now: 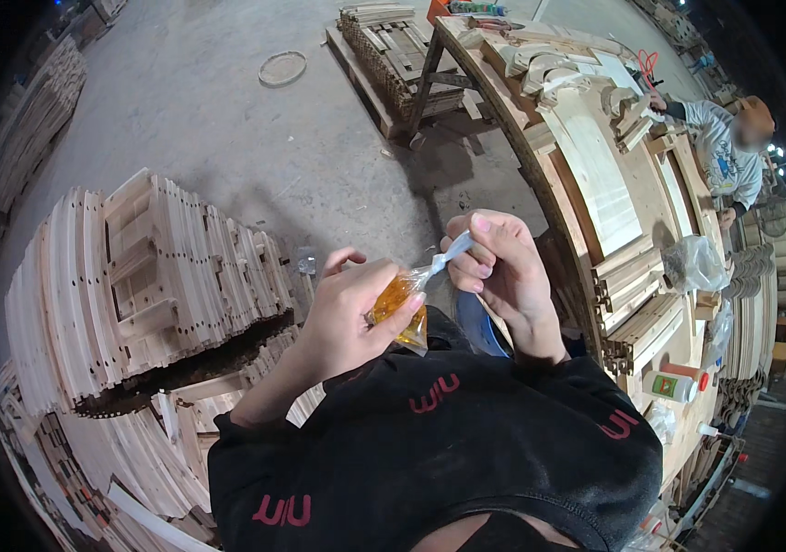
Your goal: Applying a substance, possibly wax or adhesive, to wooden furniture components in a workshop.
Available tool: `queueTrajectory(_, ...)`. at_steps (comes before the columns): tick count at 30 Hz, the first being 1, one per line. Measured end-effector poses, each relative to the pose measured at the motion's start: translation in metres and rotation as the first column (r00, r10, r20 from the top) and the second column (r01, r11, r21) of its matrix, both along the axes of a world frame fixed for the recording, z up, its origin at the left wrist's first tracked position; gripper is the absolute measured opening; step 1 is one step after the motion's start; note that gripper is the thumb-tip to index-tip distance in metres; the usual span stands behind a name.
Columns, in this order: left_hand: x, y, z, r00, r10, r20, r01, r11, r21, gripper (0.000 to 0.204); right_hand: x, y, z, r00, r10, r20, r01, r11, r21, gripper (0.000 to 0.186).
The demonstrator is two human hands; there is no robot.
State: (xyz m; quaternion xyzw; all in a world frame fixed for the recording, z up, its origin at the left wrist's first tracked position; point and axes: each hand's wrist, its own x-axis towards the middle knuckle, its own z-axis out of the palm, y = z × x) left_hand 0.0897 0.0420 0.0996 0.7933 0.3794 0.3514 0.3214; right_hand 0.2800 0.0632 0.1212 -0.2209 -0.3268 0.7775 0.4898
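My left hand (356, 313) is closed round a small clear plastic bag (399, 304) of orange-yellow contents, held in front of my dark top. My right hand (494, 271) pinches the pale twisted, knotted neck (448, 250) of that bag between thumb and fingers. A blue curved object (479, 327) shows below my right hand, partly hidden; I cannot make out what it is.
Stacks of slatted wooden parts (144, 294) stand at left; a loaded pallet (393, 51) is ahead. A long workbench (554, 156) at right holds boards, curved pieces, plastic bags (692, 267) and a white bottle (673, 386). Across it is a co-worker (728, 166).
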Motion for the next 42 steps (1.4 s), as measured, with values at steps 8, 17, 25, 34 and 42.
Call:
queueTrajectory(8, 0.017, -0.007, -0.017, 0.9, 0.086, 0.427, 0.211, 0.772, -0.6, 0.014, 0.008, -0.006, -0.018, 0.886, -0.269, 0.378, 0.196, 0.955, 0.222, 0.035)
queueTrajectory(17, 0.021, -0.009, -0.044, 0.816, 0.189, 0.547, 0.275, 0.705, -0.654, 0.038, 0.002, -0.011, -0.057, 0.717, -0.455, 0.529, 0.281, 0.882, 0.379, 0.022)
queueTrajectory(25, 0.007, -0.018, -0.128, 0.858, 0.453, 0.244, -0.286, 0.814, -0.506, 0.015, -0.025, -0.034, -0.081, 0.589, -0.504, 0.632, -0.145, 0.703, 0.696, 0.044)
queueTrajectory(34, 0.027, -0.035, -0.102, 0.752, 0.322, 0.576, 0.086, 0.817, -0.569, 0.037, -0.031, -0.032, -0.111, 0.312, -0.359, 0.879, 0.075, 0.932, 0.354, 0.028)
queueTrajectory(42, 0.0, -0.028, -0.163, 0.764, 0.511, 0.394, -0.295, 0.82, -0.491, 0.02, -0.032, -0.031, -0.092, 0.594, -0.328, 0.735, 0.02, 0.919, 0.394, 0.026)
